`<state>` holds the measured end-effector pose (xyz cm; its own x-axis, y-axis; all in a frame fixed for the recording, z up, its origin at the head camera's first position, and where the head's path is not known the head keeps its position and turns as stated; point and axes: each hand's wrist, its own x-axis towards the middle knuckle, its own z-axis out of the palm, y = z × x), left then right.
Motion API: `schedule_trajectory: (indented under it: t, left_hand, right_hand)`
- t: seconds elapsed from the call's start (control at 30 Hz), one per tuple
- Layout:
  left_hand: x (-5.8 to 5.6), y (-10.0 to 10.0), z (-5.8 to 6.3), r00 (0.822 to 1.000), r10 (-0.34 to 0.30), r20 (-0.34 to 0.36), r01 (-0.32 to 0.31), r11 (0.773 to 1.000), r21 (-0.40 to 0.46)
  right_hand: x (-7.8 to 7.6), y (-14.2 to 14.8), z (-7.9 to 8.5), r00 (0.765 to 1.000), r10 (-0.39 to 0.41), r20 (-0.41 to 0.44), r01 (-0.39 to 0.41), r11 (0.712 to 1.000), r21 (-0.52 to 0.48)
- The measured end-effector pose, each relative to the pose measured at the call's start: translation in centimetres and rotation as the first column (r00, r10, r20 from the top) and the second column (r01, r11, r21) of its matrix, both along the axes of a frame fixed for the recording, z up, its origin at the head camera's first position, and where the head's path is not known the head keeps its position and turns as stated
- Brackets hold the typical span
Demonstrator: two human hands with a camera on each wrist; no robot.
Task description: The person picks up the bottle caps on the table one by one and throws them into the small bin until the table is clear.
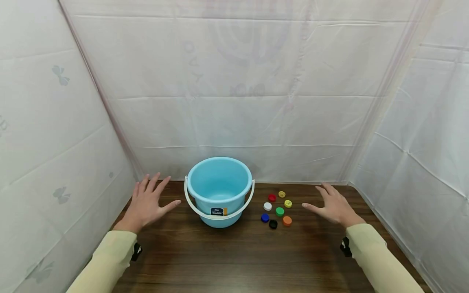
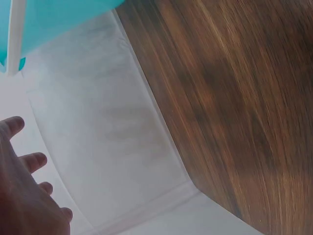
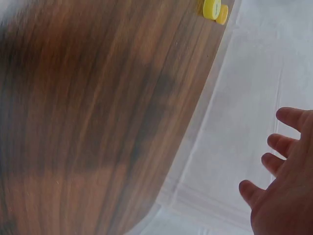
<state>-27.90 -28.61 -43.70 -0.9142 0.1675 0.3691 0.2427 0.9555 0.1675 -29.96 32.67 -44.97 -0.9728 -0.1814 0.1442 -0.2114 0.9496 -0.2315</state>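
From the head view, my left grip (image 1: 148, 205) hung wide, fingers spread, just left of a blue bucket (image 1: 220, 179) on the wooden desk (image 1: 234, 256). My right grip (image 1: 335, 207), also wide, was near eight coloured caps (image 1: 280, 211) that lay between it and the bucket. From the left wrist view, my spread fingers pointed past the bucket's edge. From the right wrist view, two yellow caps lay beyond my parted fingers.
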Motion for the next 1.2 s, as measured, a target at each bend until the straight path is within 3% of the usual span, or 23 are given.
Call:
schedule_trajectory:
  t: [0.43,0.77,1.2]
  left_hand:
    - [0.7,2.1,0.3,0.985,-0.106,-0.136,0.112,0.993,0.037]
    - [1.3,4.1,0.8,0.947,-0.186,-0.262,0.210,0.976,0.064]
    - [1.8,6.0,1.6,0.919,-0.253,-0.302,0.291,0.953,0.086]
  right_hand:
    - [0.2,-1.5,-1.7,0.999,0.034,0.034,-0.031,0.996,-0.084]
    - [0.3,-3.1,-3.2,0.995,0.065,0.076,-0.052,0.985,-0.164]
    - [0.4,-4.2,-4.7,0.991,0.049,0.123,-0.013,0.960,-0.279]
